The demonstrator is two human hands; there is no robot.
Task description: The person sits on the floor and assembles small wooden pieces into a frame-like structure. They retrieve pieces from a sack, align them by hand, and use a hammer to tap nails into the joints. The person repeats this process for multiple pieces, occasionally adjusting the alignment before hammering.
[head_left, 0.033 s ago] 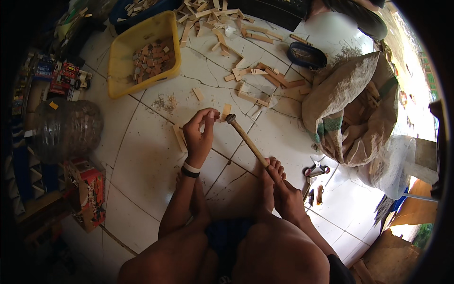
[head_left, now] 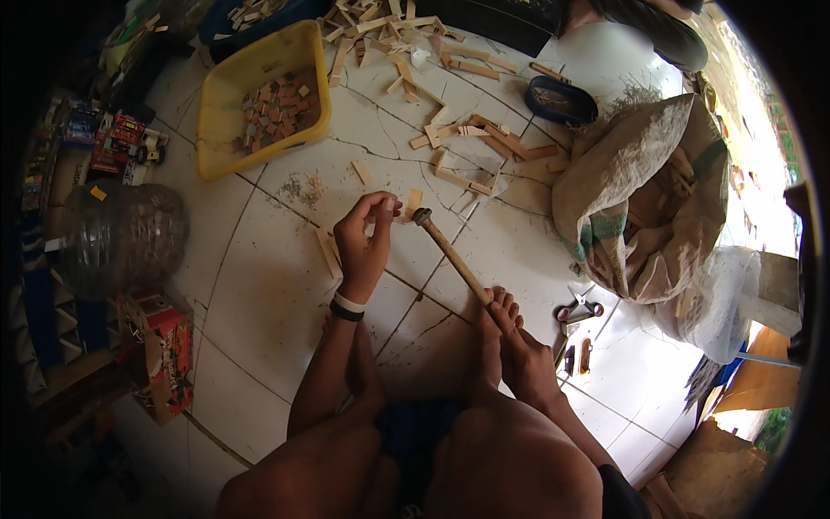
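Note:
My right hand (head_left: 519, 355) is wrapped round the wooden handle of a hammer (head_left: 456, 259). The hammer's small dark head points away from me, just over the tiles. Left of that head, my left hand (head_left: 367, 238) is raised with fingers curled and thumb pressed close to them. Whatever the fingertips pinch, if anything, is too small to make out. A short pale wood piece (head_left: 415, 203) stands on the floor beside the hammer head and the left fingertips. Another small wood strip (head_left: 361, 172) lies farther off, and a longer wood piece (head_left: 328, 253) is partly behind my left wrist.
A yellow basin (head_left: 324, 112) holds small wood blocks at far left. Loose wood strips (head_left: 380, 35) and frames lie at the back. A woven sack (head_left: 596, 173), a blue dish (head_left: 562, 101) and scissors (head_left: 577, 310) are on the right. A clear plastic jar (head_left: 125, 238) stands left. Another person sits far right.
My left fingers and thumb have shifted very slightly. The hammer and right hand look the same.

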